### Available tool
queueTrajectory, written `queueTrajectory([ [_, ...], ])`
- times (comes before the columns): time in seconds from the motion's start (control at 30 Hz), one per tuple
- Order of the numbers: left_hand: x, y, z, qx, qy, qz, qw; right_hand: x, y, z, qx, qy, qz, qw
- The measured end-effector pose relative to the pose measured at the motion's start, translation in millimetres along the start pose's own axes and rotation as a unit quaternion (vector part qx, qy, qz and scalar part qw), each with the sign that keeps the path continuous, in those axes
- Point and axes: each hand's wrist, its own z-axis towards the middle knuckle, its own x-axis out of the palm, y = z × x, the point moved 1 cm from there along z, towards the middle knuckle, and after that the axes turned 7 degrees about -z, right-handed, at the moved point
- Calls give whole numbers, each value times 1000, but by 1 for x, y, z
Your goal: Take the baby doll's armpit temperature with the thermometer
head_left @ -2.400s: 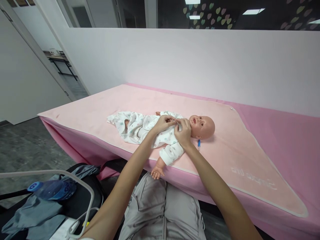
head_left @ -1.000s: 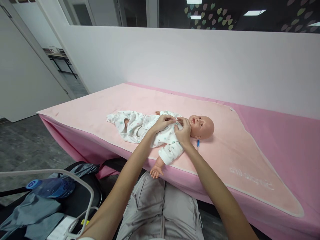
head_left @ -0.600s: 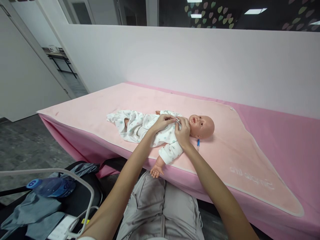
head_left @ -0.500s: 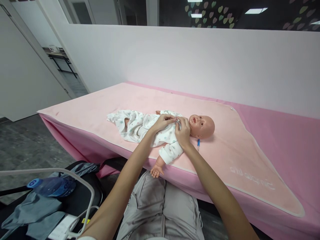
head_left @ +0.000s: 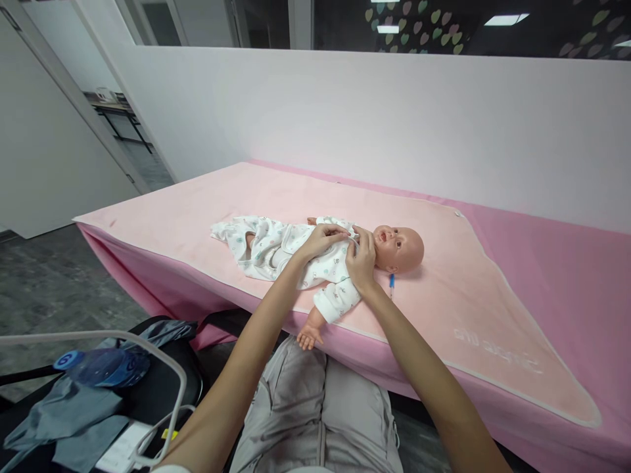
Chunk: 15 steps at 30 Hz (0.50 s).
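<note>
A baby doll [head_left: 400, 249] lies on its back on the pink sheet, head to the right. It wears a white printed baby romper [head_left: 323, 270], with a bent leg showing through the garment's opening. At the romper's neckline, my left hand [head_left: 323, 240] has its fingers closed on the cloth of the upper chest. My right hand [head_left: 362, 258] pinches the same front edge close to the doll's chin. A thin white strip, maybe a tie, shows between the fingertips; its ends are hidden. One doll hand [head_left: 309, 335] hangs over the near edge.
A pink sheet [head_left: 493, 295] covers the table, with a white wall behind. Beside the doll's shoulder lies a small blue-tipped item [head_left: 392, 282]. At lower left, a chair holds a water bottle [head_left: 101, 366], grey cloth [head_left: 73, 407] and a white cable [head_left: 180, 387].
My fingertips have shifted slightly at the neckline, with the right fingers lifting a little and the gap between the hands changing. The doll stays in place.
</note>
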Motion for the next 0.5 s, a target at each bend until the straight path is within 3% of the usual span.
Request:
queueTrajectory([
  [0.17,-1,-2,-1,-10,4,19,1000,2,-2,-1,14,6,-11,1000],
  [0.37,-2,-7,-3,-8,85,2,996,-1,0,-1,8,-34,2,999],
  [0.5,-9,-10,-12,0,106,30,994,-4,3,-1,-16,-54,17,998],
])
